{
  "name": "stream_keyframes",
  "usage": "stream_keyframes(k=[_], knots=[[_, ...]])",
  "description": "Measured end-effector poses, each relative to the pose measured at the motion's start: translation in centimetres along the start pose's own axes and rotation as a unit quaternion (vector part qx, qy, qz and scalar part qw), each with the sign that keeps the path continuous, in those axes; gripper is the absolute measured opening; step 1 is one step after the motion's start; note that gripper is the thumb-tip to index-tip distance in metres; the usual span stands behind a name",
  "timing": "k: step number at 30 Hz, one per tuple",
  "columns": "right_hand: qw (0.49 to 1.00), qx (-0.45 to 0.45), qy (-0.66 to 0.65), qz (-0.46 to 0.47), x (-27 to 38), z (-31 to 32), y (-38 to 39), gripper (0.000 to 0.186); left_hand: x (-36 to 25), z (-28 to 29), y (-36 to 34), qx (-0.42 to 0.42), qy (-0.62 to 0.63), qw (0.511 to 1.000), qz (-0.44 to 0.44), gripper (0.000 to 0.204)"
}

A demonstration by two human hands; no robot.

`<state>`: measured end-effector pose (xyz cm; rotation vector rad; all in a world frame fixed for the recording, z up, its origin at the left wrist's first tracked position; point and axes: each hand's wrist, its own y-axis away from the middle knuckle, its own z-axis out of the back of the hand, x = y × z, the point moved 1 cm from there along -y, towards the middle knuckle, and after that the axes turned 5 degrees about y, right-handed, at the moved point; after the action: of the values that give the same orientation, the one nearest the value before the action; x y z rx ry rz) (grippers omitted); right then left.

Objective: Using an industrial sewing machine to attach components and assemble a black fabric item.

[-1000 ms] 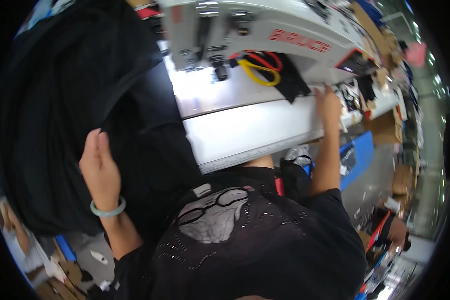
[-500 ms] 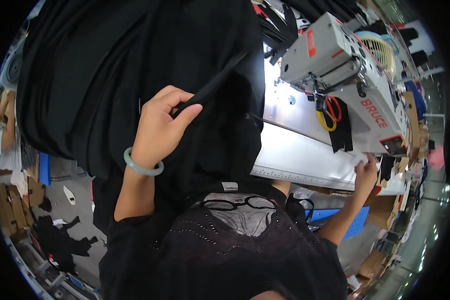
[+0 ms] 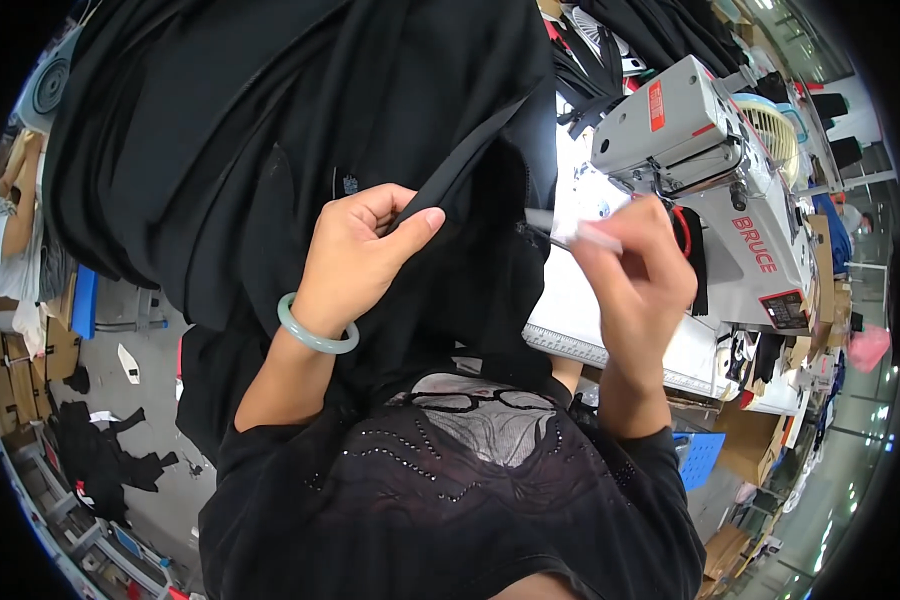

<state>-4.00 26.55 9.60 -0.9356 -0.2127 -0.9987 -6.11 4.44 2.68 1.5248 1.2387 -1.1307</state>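
My left hand, a pale green bangle on its wrist, pinches the folded edge of a big heap of black fabric between thumb and fingers. Right of that edge the cloth opens into a dark fold. My right hand is raised over the white sewing table, near the fabric's right side. Its fingers are closed round a small whitish thing, smeared by motion, whose kind I cannot make out. Behind this hand a red scissor handle shows in part.
A grey-white sewing machine stands at the right. Along the table's near edge runs a ruler strip. A small fan sits behind the machine. Black cloth pieces lie on the floor at left. Another person's arm shows at far left.
My right hand has come from the table's right end, up and left toward the fabric, now with a whitish thing in it. My left hand keeps its pinch on the cloth.
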Motion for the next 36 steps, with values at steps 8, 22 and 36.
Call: stream_keyframes(k=[8,22,36], knots=[[0.976,0.051,-0.154,-0.144,1.0,-5.7,-1.9,0.012,-0.2,-0.3,-0.1,0.002,-0.044,0.999,0.001,0.016],[0.999,0.041,-0.020,-0.017,1.1,-5.9,-1.0,0.012,-0.2,-0.2,0.0,-0.001,-0.075,0.997,-0.033,0.018],[0.998,0.054,0.028,0.012,0.8,-6.2,-0.8,0.011,-0.1,-0.2,0.0,0.006,-0.040,0.999,-0.033,0.020]])
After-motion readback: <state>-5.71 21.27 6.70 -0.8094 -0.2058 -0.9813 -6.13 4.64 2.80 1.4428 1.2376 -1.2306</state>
